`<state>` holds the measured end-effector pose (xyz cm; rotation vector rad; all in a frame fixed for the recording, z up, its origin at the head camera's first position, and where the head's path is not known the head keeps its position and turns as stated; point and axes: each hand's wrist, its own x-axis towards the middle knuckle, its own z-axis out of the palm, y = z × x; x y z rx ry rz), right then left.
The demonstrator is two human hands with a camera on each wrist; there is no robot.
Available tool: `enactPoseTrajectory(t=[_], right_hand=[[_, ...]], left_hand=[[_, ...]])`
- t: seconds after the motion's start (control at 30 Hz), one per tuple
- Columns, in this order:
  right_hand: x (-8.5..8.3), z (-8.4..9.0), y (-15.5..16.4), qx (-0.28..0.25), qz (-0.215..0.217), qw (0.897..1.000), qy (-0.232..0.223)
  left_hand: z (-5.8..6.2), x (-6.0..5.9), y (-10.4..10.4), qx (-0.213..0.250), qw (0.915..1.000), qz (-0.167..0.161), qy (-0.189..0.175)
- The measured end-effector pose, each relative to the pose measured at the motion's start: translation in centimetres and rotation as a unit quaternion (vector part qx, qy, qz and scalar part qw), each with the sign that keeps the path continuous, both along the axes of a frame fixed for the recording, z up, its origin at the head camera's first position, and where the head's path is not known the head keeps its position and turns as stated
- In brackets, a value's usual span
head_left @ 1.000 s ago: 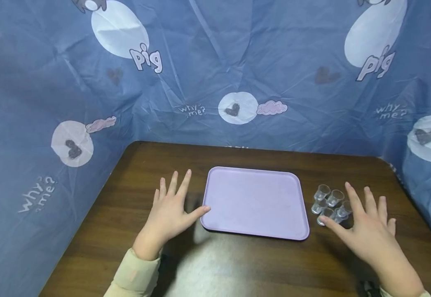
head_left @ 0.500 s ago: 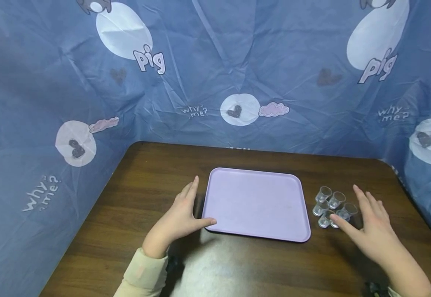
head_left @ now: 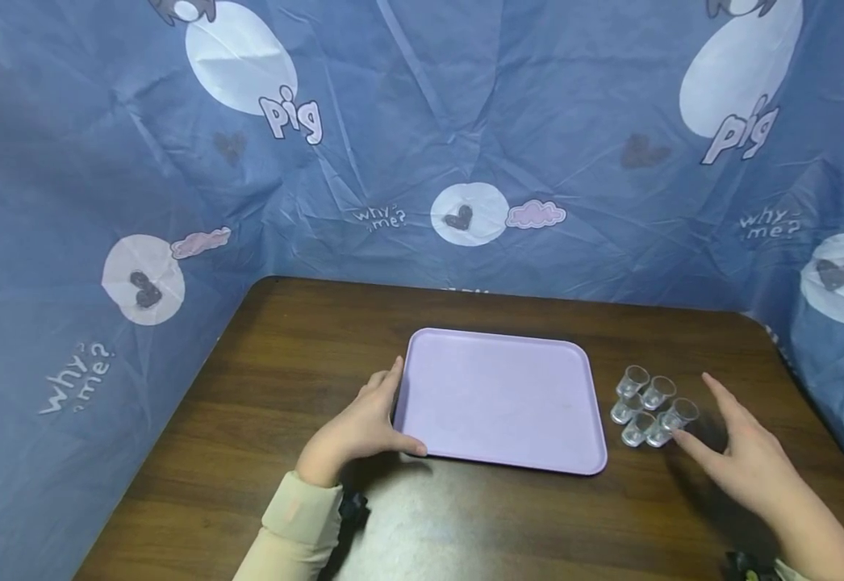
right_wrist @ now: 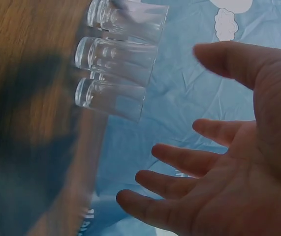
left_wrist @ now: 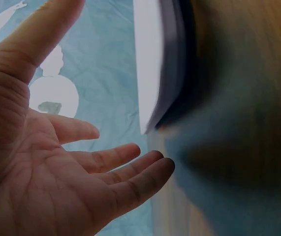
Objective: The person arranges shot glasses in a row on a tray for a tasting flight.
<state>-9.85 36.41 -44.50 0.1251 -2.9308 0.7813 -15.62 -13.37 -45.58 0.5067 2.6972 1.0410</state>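
Observation:
An empty lilac tray (head_left: 498, 395) lies flat in the middle of the dark wooden table (head_left: 306, 355). My left hand (head_left: 360, 428) stands on edge along the tray's left side, thumb at its front-left corner. In the left wrist view that hand (left_wrist: 56, 162) is spread, palm facing the tray's rim (left_wrist: 155, 64). Several small clear glasses (head_left: 647, 407) stand clustered just right of the tray. My right hand (head_left: 745, 460) hovers right of them, fingers straight and thumb tip close to the nearest glass. In the right wrist view the palm (right_wrist: 229, 162) faces the glasses (right_wrist: 115, 64) and holds nothing.
A blue printed cloth (head_left: 465, 137) walls in the table at the back and on both sides. The table's right edge (head_left: 821, 403) runs close behind my right hand. Bare wood lies in front of the tray.
My left hand slid right and turned on edge against the tray's left side. My right hand also turned on edge and drew slightly back to the right of the glasses.

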Motion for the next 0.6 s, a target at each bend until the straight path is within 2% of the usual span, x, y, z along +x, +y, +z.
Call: enactPoseTrajectory(t=[0.2,0.33,0.6], right_hand=[[-0.2,-0.1,0.5,0.009,-0.006,1.000,-0.012],[-0.4,-0.3,0.7,0.010,-0.013,1.000,-0.018],[-0.9,-1.1,0.8,0.015,-0.013,1.000,0.001]], left_hand=[[-0.4,-0.6,0.3,-0.019,0.9998,-0.002,0.004],[-0.6,-0.9,0.3,-0.040,0.9991,0.000,-0.011],[-0.8,-1.0,0.3,-0.061,0.9974,0.006,-0.037]])
